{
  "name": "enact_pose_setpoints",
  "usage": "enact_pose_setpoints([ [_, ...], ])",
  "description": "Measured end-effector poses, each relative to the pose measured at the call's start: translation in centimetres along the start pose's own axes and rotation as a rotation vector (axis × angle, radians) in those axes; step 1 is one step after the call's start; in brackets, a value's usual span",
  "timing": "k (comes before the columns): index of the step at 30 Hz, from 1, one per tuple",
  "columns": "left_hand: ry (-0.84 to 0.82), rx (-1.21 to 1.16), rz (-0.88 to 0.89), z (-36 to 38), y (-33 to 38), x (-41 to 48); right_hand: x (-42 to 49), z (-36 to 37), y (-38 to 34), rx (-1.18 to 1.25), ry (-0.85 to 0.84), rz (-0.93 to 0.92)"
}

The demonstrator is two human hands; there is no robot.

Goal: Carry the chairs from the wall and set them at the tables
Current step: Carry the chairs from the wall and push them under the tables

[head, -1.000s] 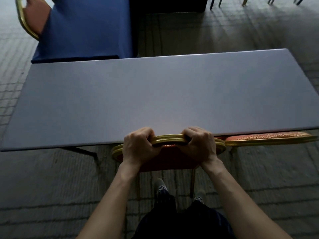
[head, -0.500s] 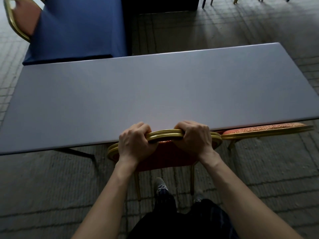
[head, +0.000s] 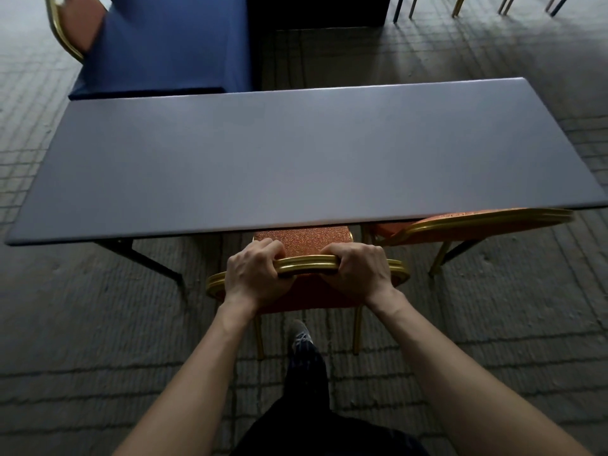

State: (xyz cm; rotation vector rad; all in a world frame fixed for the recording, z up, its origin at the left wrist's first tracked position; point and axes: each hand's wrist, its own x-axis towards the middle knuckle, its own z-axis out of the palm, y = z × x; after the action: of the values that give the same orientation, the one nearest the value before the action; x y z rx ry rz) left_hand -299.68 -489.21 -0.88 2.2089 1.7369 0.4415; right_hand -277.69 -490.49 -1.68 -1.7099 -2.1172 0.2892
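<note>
A person stands at the near long edge of a bare grey table [head: 296, 153], both hands clamped over the gold top rail of a red-upholstered banquet chair [head: 306, 240] that faces the table. The left hand [head: 251, 274] and right hand [head: 357, 271] sit side by side on the rail, knuckles up, fingers curled over its far side, with a short stretch of gold frame showing between them. The front of the chair's patterned seat lies under the table edge, while its back and two gold rear legs stand clear on the tiled floor [head: 82, 324]. One of the person's shoes [head: 299, 335] is planted between those rear legs, below dark trousers. Just to the right, a second chair [head: 477, 225] of the same red and gold make is set at the same side of the table, its seat mostly hidden under the top and its curved back showing beyond the edge. A black folding table leg [head: 144, 258] slants down on the left. Beyond the grey table stands another table draped in a blue cloth [head: 164, 44], with a third chair [head: 69, 24] beside its left end. Thin legs of further chairs [head: 457, 4] line the top right of the frame
</note>
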Motion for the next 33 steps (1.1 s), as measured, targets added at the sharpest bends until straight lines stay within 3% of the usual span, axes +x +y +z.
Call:
enact_pose_setpoints([
  [9,-0.25,0.082,-0.072,1.5,-0.1,-9.5,-8.9,0.7,-3.1,-0.07,-0.359,0.06],
  [22,-0.4,0.106,-0.055,6.2,0.0,-22.4,-22.2,5.2,-5.2,-0.116,-0.486,0.086],
  [28,-0.427,0.047,-0.13,6.3,0.6,-23.3,-23.4,5.4,-5.2,-0.033,-0.431,0.112],
  [33,-0.17,-0.114,-0.272,7.8,1.4,-27.0,-26.4,5.5,-6.2,0.121,-0.352,0.195],
])
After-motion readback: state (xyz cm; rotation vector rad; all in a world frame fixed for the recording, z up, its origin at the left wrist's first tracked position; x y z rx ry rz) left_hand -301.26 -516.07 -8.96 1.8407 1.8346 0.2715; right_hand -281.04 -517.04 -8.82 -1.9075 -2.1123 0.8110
